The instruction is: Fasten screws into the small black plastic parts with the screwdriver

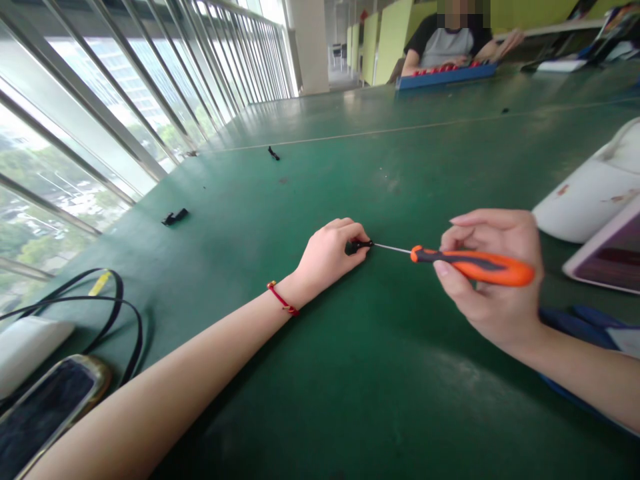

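Note:
Between the thumb and fingers of my left hand (pixel 334 250) is a small black part (pixel 358 247), pinched close to the green tabletop (pixel 320 373); my fingers cover some of it. My right hand (pixel 495 280) holds a screwdriver (pixel 475 265) with an orange and dark handle, its thumb below and fingers around the far side. The thin metal shaft points left, and its tip meets the right end of the black part. Exactly how the tip sits in the part is too small to make out.
Two small black pieces, one (pixel 175 217) nearer and one (pixel 273 153) farther, lie left. A phone (pixel 55 413), black cable (pixel 137 333) and white box (pixel 30 347) are at lower left. A white container (pixel 590 187) stands right. Across the table sits a person (pixel 450 43) behind a blue tray (pixel 445 77).

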Motion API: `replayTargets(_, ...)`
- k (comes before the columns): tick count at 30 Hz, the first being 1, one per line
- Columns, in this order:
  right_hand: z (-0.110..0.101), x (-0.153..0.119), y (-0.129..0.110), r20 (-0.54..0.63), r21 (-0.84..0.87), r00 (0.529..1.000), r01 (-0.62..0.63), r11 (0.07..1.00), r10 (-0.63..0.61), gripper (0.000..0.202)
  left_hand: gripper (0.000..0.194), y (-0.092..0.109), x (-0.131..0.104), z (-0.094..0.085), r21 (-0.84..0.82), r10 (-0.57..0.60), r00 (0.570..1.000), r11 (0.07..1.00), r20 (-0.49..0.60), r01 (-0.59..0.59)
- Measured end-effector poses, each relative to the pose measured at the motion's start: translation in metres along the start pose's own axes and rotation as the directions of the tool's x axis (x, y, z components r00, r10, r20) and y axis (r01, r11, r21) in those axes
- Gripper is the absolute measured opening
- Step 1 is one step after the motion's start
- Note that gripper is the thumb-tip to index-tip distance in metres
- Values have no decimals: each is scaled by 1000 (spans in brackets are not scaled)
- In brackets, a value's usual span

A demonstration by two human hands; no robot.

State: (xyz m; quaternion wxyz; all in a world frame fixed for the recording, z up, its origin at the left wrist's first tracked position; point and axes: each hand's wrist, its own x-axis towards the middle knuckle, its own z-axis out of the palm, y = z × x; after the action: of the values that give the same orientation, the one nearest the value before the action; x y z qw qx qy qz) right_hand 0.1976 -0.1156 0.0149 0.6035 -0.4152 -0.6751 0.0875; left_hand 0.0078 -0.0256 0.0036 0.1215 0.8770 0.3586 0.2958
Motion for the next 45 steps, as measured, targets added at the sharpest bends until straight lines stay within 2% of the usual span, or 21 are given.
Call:
replayTargets(3,-1,0,-1,86,-98,996,3,995,6,25,6,-1,0,0,-8,12,1000,1000,-4,-12)
replayTargets(5,-1,-1,-1,85,-177,996,34,984,-19,16,6,-1,0,1,-9,20,1000,1000,-8,-20)
replayTargets(7,-1,-1,0,13,-146,997,73,987,-72,23,5,-1,0,1,-7,23,1000,1000,-12,-23)
replayTargets(9,-1,-1,2,-30,-49,996,87,995,-89,38,5,-1,0,1,-3,20,1000,1000,-14,-20)
replayTargets(11,-2,-1,4,14,0,996,84,996,-84,45,5,-1,0,1,-3,17,1000,1000,-15,-17)
replayTargets(14,-4,-1,2,125,-114,990,85,990,-71,22,5,-1,0,0,-10,14,1000,1000,-13,-14)
replayTargets(16,-4,-2,1,110,-188,992,84,979,-64,10,5,-1,0,1,-12,17,1000,1000,-12,-17)
replayTargets(17,-4,-2,1,74,-187,995,82,979,-69,12,5,-1,0,1,-11,19,1000,1000,-12,-19)
replayTargets(20,-1,-1,4,-38,-61,994,101,993,-103,37,5,-1,0,1,-5,20,1000,1000,-14,-20)
replayTargets(22,-1,0,5,-26,28,996,89,996,-88,48,5,-1,0,1,-3,14,1000,1000,-15,-14)
replayTargets(24,-2,-1,5,55,2,997,46,999,-46,45,5,-1,0,1,-3,10,1000,1000,-18,-10)
replayTargets(26,-4,-2,2,112,-107,993,41,993,-29,28,5,-1,0,1,-4,14,1000,1000,-19,-14)
replayTargets(29,-4,-3,-1,83,-186,996,60,981,-45,13,5,-1,0,1,-2,23,1000,1000,-18,-23)
replayTargets(32,-2,-2,1,-24,-101,996,84,991,-87,30,5,-1,0,1,5,18,1000,1000,-22,-18)
replayTargets(34,0,0,2,-23,-39,996,84,996,-85,43,5,-1,0,1,8,8,1000,1000,-24,-8)
replayTargets(36,0,0,2,53,-65,997,52,997,-49,40,5,-2,0,1,7,5,1000,1000,-25,-5)
replayTargets(38,-1,0,0,111,-143,994,38,989,-22,26,5,-2,0,1,9,12,1000,1000,-25,-12)
replayTargets(40,-1,-1,-1,87,-179,995,66,982,-51,20,5,-2,0,1,12,25,999,1000,-21,-25)
replayTargets(43,-1,0,1,-28,-58,993,115,992,-117,38,5,-1,0,1,15,28,999,999,-20,-28)
replayTargets(45,-1,0,1,-25,8,996,82,997,-82,49,5,-1,0,1,15,24,999,1000,-21,-24)
